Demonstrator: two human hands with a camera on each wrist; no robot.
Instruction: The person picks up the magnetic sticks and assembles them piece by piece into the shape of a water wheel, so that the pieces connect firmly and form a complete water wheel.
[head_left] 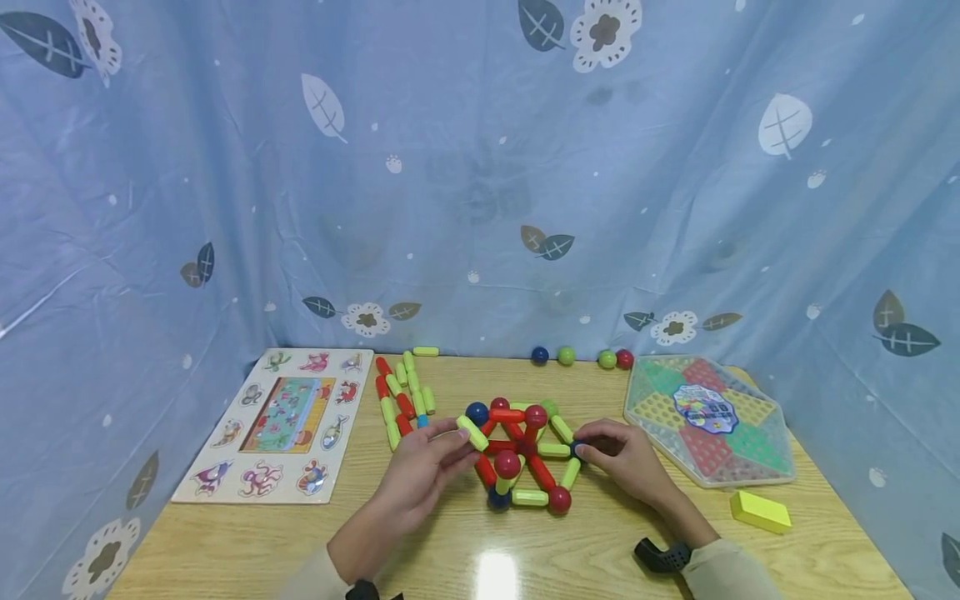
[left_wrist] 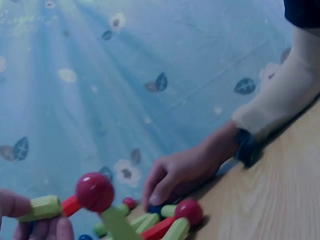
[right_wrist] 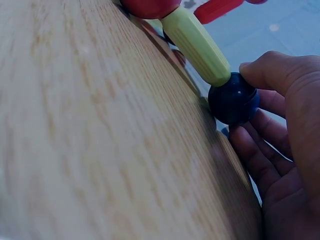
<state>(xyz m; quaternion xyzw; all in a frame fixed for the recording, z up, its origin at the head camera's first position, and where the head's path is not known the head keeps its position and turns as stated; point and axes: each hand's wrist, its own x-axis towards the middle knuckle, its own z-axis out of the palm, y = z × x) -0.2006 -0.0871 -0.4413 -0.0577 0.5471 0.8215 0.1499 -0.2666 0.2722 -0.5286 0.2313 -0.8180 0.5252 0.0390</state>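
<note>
A structure of red and yellow-green rods joined by red, blue and green balls stands on the table, with a red ball (head_left: 558, 500) at its near corner. My left hand (head_left: 423, 471) pinches a yellow-green rod (head_left: 472, 433) between thumb and fingers, at the structure's left side near a blue ball (head_left: 477, 413). On the right, my right hand (head_left: 626, 458) holds a dark blue ball (right_wrist: 234, 99) at the structure's corner between thumb and fingers. In the right wrist view a yellow-green rod (right_wrist: 197, 47) joins that ball to a red one.
Loose rods (head_left: 405, 400) lie left of the structure, beside an animal puzzle board (head_left: 333, 492). Several balls (head_left: 566, 356) sit along the back edge. At right are a hexagonal box (head_left: 750, 467) and a yellow block (head_left: 760, 512).
</note>
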